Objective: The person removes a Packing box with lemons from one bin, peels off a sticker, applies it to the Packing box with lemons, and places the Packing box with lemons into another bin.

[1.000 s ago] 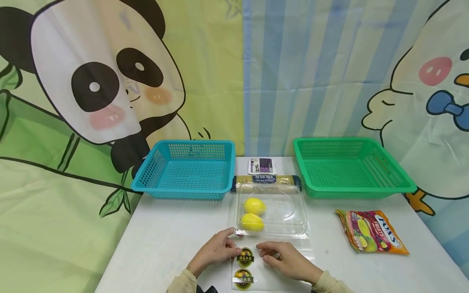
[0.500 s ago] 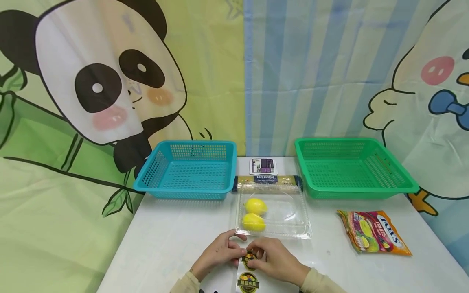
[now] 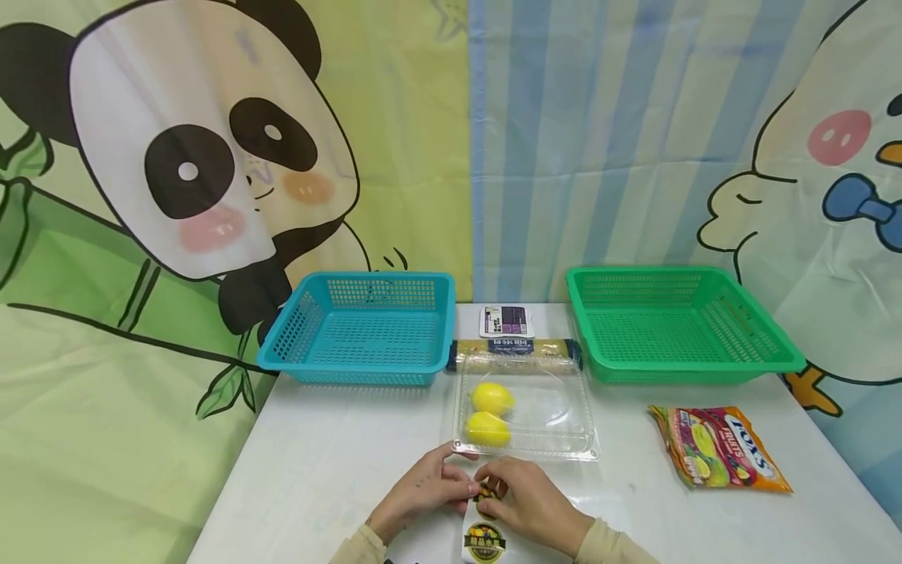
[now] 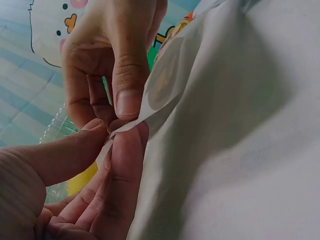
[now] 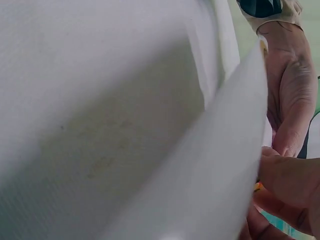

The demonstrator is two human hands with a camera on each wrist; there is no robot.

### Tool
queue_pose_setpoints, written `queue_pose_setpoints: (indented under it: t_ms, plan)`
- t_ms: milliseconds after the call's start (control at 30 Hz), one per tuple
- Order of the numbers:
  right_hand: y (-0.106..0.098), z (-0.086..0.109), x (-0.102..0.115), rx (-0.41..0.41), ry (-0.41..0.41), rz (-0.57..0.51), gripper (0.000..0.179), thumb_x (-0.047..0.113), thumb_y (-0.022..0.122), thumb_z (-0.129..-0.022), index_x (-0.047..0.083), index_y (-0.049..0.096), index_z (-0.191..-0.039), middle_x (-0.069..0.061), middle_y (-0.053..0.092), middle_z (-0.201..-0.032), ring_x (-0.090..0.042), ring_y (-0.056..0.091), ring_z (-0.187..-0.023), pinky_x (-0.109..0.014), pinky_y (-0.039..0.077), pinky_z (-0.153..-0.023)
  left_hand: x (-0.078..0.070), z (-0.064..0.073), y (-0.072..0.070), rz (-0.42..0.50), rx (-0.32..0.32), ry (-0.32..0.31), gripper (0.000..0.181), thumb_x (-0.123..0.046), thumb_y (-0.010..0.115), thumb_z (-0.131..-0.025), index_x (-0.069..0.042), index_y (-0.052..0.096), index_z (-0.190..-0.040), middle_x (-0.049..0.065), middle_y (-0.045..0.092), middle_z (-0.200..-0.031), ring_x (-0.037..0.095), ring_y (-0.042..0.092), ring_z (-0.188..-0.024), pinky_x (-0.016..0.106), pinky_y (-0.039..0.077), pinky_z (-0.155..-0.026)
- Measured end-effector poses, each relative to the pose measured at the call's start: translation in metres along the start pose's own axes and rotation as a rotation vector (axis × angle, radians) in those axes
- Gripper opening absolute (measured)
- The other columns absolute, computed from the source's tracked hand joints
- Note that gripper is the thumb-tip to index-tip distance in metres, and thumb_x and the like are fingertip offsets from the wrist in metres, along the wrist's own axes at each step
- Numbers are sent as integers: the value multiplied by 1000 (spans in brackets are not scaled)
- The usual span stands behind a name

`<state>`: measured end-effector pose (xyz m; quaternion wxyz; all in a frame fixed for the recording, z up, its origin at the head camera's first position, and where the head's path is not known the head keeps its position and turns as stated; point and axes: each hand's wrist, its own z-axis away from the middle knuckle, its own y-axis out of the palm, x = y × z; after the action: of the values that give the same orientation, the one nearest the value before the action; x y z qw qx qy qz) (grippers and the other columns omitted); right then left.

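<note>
A white sheet of round black-and-gold stickers (image 3: 485, 542) is held between both hands at the table's front. My left hand (image 3: 426, 487) pinches its top edge between thumb and fingers. Beside it, my right hand (image 3: 528, 501) grips the same part, its thumb and fingers over the upper sticker and partly hiding it. In the left wrist view the fingertips of both hands meet at a corner of the bent sheet (image 4: 170, 95). Just beyond the hands lies a clear plastic container (image 3: 546, 439), with two yellow lemons (image 3: 492, 398) showing at its left side.
Behind the container lie a gold-and-navy pasta packet (image 3: 550, 348) and a small white-and-purple packet (image 3: 506, 321). A blue basket (image 3: 359, 366) stands at back left, a green basket (image 3: 694, 365) at back right. A Fox's candy bag (image 3: 722, 446) lies on the right.
My right hand has moved left to the upper sticker beside my left hand and now grips the sheet there. The sheet has shifted slightly right and its upper part has bent up.
</note>
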<state>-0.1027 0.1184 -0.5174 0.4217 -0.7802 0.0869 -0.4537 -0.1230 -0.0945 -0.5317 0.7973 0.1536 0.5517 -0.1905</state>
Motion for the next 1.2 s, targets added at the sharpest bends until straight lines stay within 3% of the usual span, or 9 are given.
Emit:
queue_pose_setpoints:
  t_ms: [367,600,833,1033,1200]
  plan:
    - [3,3,-5,-6,-9,-45,19,19,81,-87,21,69,-101,10,67,-89,5,57,-76,-17,51,-66,0,1,-1,11,-7,-24,46,-6,75,-89,-7,55,-131,13,78,-90,12,70,-64,26,59,-60]
    - [4,4,-1,-28,17,-62,18,22,81,-86,21,63,-88,14,63,-82,7,56,-74,-16,51,-65,-2,2,0,15,-35,-46,47,-2,74,-88,-8,55,-131,7,76,-83,10,69,-63,24,58,-59]
    - [5,4,3,-25,3,-14,22,36,77,-90,22,62,-83,15,58,-77,3,52,-68,-14,45,-62,0,2,2,31,-19,-27,52,-2,76,-87,-7,54,-133,5,73,-79,12,70,-64,24,57,-59]
    - [4,4,5,-5,26,-22,16,24,77,-90,25,63,-83,20,58,-77,6,54,-70,-13,46,-63,0,3,2,23,-28,-26,53,3,76,-85,-8,55,-132,4,70,-78,11,69,-64,27,60,-59]
    - [1,4,4,-89,10,-22,17,12,76,-88,21,63,-81,17,63,-76,10,54,-71,-13,49,-61,-1,3,-1,-4,-29,-17,52,3,77,-84,-8,57,-131,5,70,-78,12,68,-62,28,60,-59]
